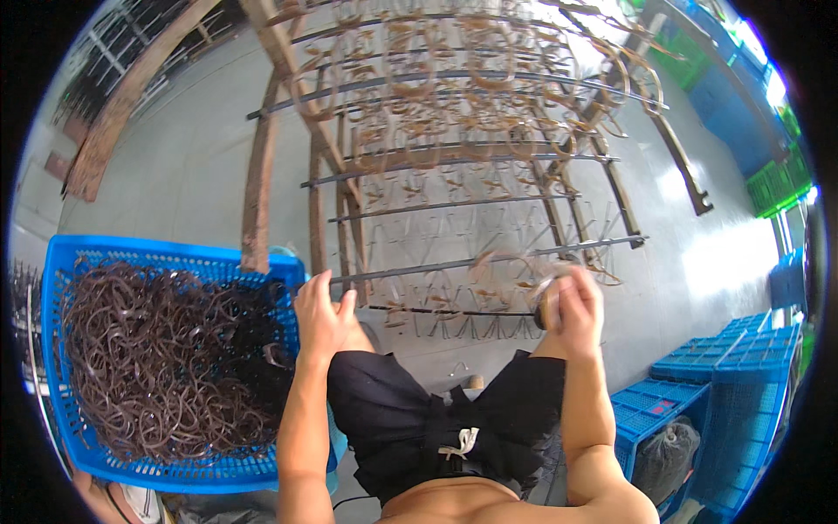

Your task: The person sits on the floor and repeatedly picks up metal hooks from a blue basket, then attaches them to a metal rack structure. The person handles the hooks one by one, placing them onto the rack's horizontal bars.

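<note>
In front of my knees stands a wooden rack point(257, 188) with dark horizontal rods point(489, 258) across it. Amber-brown translucent loops point(489, 74) hang from its upper rods. My left hand point(321, 319) is by the left end of a low rod, thumb and fingers apart, with nothing visible in it; whether it touches the rod I cannot tell. Near that rod's right end, my right hand point(576, 306) is closed round a small bunch of brownish loops point(550, 301), partly blurred and hidden by the fingers.
A blue plastic basket point(175, 253) full of dark brown rubbery loops point(157, 367) stands at my left. Blue crates point(742, 375) are stacked at my right, with a dark plastic bag point(668, 458) among them. Green crates point(777, 183) stand farther off. Wire hooks point(471, 327) show under the low rods.
</note>
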A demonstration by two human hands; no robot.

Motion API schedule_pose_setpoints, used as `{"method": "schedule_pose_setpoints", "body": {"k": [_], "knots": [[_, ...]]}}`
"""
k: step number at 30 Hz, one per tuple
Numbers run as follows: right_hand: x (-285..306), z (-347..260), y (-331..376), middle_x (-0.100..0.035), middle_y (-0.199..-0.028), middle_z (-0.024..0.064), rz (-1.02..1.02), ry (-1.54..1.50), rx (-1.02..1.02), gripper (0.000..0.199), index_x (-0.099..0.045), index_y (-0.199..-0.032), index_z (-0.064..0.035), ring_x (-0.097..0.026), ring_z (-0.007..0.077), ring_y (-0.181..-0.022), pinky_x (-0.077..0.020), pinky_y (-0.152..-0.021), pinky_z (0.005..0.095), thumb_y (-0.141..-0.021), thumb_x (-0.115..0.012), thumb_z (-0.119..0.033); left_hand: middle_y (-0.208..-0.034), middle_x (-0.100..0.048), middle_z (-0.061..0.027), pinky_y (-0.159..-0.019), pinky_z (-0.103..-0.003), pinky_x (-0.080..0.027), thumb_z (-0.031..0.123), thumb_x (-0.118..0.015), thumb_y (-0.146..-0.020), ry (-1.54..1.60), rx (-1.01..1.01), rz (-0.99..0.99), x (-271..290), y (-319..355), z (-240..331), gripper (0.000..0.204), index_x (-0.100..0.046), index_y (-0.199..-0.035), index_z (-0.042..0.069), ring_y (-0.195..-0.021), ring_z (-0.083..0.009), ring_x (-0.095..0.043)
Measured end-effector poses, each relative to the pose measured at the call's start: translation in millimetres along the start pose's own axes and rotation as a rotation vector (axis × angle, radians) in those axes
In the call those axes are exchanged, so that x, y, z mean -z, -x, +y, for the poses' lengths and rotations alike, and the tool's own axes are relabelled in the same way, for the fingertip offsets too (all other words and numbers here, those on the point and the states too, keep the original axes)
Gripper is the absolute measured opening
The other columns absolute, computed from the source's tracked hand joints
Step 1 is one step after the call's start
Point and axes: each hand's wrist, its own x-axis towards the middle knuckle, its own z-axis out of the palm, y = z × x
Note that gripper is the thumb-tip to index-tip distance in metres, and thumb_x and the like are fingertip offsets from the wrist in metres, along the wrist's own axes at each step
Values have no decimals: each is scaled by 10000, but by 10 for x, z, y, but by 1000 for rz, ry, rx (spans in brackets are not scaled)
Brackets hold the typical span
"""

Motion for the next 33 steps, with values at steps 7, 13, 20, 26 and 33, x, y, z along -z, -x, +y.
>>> {"method": "schedule_pose_setpoints", "body": {"k": [7,13,20,26,33], "knots": [[1610,75,-160,-410,-579,-23,703,-517,187,121,-529,-907,-73,-340,68,-405,-259,-347,216,-934,-490,-184,-789,-666,-137,-704,-390,-487,324,-652,-769,104,379,-110,-867,-389,81,359,-629,-921,-1,-730,-272,-644],[2133,445,-549,-420,-590,-16,844,-561,156,120,-522,-950,-76,-353,80,-414,-291,-366,243,-938,-459,-177,-703,-570,-63,-932,-371,-265,226,-514,-916,451,197,284,-1204,-49,247,211,-496,-843,29,-711,-226,-533],[1860,813,-927,-433,-579,-16,696,-594,85,135,-542,-953,-81,-346,82,-394,-273,-334,230,-936,-467,-192,-806,-536,-67,-843,-387,-294,218,-515,-920,263,30,357,-1297,-56,121,228,-514,-836,6,-824,-236,-461],[1600,792,-1032,-452,-579,-28,562,-685,6,139,-559,-973,-82,-349,62,-394,-255,-336,213,-930,-482,-189,-787,-538,-71,-817,-395,-316,210,-498,-932,263,23,339,-1258,-54,125,229,-487,-902,-17,-873,-241,-445],[1603,743,-1095,-441,-565,-30,570,-648,-11,113,-545,-904,-72,-350,57,-394,-269,-342,211,-917,-499,-175,-834,-545,-80,-870,-405,-290,206,-506,-928,250,4,357,-1270,-29,155,215,-482,-925,-8,-936,-260,-422]]}}
